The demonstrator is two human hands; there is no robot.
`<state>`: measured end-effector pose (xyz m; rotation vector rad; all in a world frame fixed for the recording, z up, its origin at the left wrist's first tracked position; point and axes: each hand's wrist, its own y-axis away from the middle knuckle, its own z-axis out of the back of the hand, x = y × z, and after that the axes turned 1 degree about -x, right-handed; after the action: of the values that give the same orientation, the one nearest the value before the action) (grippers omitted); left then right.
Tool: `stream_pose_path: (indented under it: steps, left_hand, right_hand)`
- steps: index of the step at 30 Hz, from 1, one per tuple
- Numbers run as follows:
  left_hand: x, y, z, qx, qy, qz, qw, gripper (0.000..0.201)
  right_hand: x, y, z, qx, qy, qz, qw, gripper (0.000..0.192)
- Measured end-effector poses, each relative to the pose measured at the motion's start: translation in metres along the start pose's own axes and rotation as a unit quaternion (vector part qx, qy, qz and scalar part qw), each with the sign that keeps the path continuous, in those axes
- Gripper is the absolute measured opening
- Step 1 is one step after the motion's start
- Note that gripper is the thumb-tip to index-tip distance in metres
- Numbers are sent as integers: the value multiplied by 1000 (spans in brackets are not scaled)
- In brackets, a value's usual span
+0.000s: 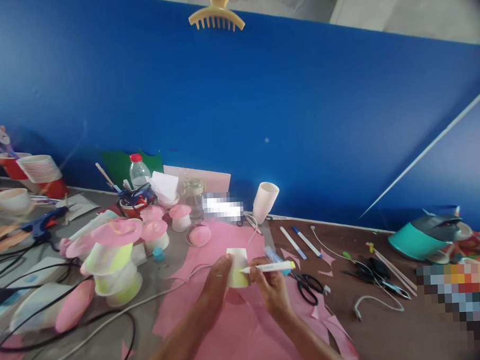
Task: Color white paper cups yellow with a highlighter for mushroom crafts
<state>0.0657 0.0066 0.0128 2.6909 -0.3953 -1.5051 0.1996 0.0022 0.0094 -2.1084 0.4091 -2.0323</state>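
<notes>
My left hand (pixel 219 274) is closed on the left side of a small paper cup (pixel 237 259), white at the top and coloured yellow lower down. A white marker with a yellow end (pixel 273 266) is gripped in my right hand (pixel 271 290), and its tip meets or nearly meets the cup's yellow area. Both hands are over a large sheet of pink paper (pixel 215 340). Just right of my right hand lie black-handled scissors (pixel 307 291) and pink paper scraps (pixel 339 337).
Cups with pink paper tops (pixel 117 231) crowd the left, beside a blue glue gun (pixel 43 224) and black cables. A white cable (pixel 137 301) crosses the pink sheet. A pale cup (pixel 266 200) stands behind. Two markers (pixel 293 242) and a teal container (pixel 419 238) are at right.
</notes>
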Motion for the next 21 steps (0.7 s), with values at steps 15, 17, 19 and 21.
stream_pose_path:
  steps: [15,17,19,21]
  left_hand:
    - [-4,2,-3,-2,-50,-33,998,37]
    - [-5,2,-4,4,-55,-34,998,38]
    - [-7,3,-4,0,-60,-37,997,39]
    - [-7,3,-4,-8,-60,-37,998,39]
  right_hand:
    - [2,1,-2,19,19,19,999,32]
    - [1,1,-1,-6,17,19,1000,33]
    - [-1,0,0,4,20,18,1000,33]
    - [-1,0,0,27,22,16,999,33]
